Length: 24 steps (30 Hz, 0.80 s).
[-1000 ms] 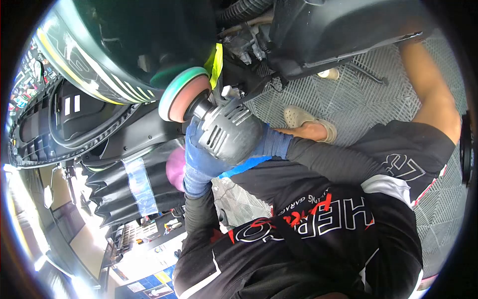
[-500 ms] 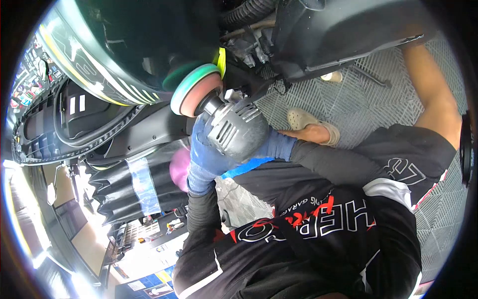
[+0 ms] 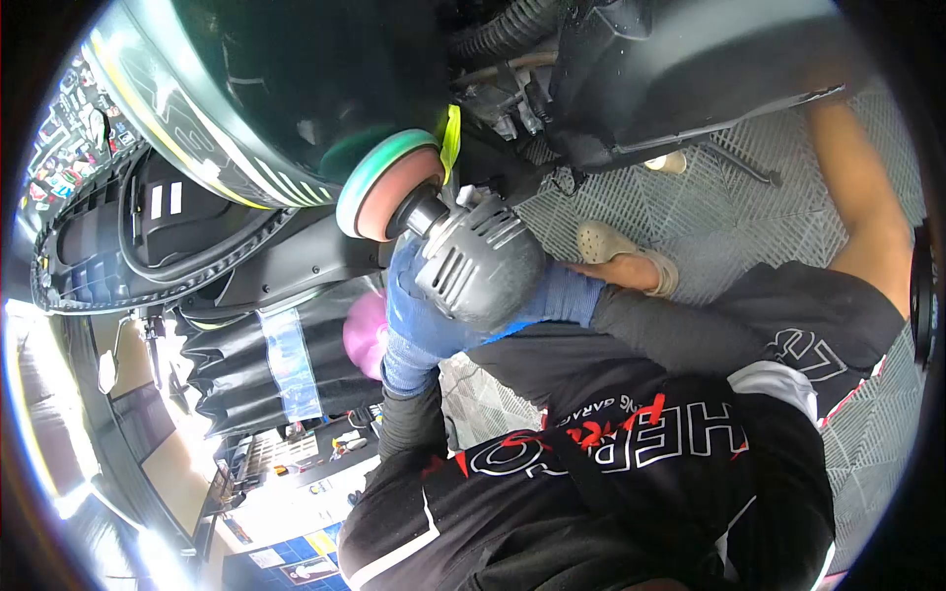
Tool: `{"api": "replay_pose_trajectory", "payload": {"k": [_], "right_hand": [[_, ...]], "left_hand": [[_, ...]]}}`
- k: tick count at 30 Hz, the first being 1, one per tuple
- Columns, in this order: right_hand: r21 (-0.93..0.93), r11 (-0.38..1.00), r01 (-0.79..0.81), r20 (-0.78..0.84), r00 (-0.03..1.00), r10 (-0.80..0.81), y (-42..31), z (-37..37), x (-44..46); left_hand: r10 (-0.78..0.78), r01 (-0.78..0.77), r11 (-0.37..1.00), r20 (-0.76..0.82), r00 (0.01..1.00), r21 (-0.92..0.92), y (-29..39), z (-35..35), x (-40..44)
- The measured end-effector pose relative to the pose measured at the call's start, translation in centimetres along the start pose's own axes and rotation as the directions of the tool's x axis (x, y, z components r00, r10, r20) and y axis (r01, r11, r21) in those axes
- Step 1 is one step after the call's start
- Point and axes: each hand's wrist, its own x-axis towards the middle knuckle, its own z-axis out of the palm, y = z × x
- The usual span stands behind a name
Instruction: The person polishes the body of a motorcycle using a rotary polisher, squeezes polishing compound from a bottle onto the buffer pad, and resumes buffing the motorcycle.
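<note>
A polisher with a dusty dark grey vented head is held between my two hands. Its round pad, green at the face and pink behind, is up against or very near a glossy black panel; I cannot tell exact contact. My left hand, in a blue glove, wraps the polisher from the left. From the right, my right hand, also blue-gloved, closes on the polisher's body. The polisher head hides most of the fingers of both hands.
A yellow strip hangs by the pad. Black vehicle bodywork with a ribbed hose fills the upper part. Behind my left hand is a purple round object. A foot in a beige clog rests on the grey grid floor.
The whole view has shifted slightly, with most things a little further right and down. The pad stays by the panel, now a bit lower along it. Both hands keep their hold.
</note>
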Motion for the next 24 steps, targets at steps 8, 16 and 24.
{"api": "replay_pose_trajectory", "payload": {"k": [8,16,24], "right_hand": [[0.032,0.999,-0.043,0.043,0.998,0.041,-1.9,-2.0,0.5],[0.318,0.948,0.019,-0.041,0.999,-0.006,-2.2,-0.7,2.1],[0.95,0.222,-0.22,0.164,0.956,0.244,-5.4,-4.5,2.4]], "left_hand": [[0.059,-0.059,0.998,0.007,0.998,-0.009,1.7,-1.2,2.4],[-0.021,0.018,0.995,-0.036,0.999,-0.102,1.5,-1.1,1.7],[0.036,-0.036,0.999,-0.021,0.999,-0.018,1.4,-1.0,2.1]]}}
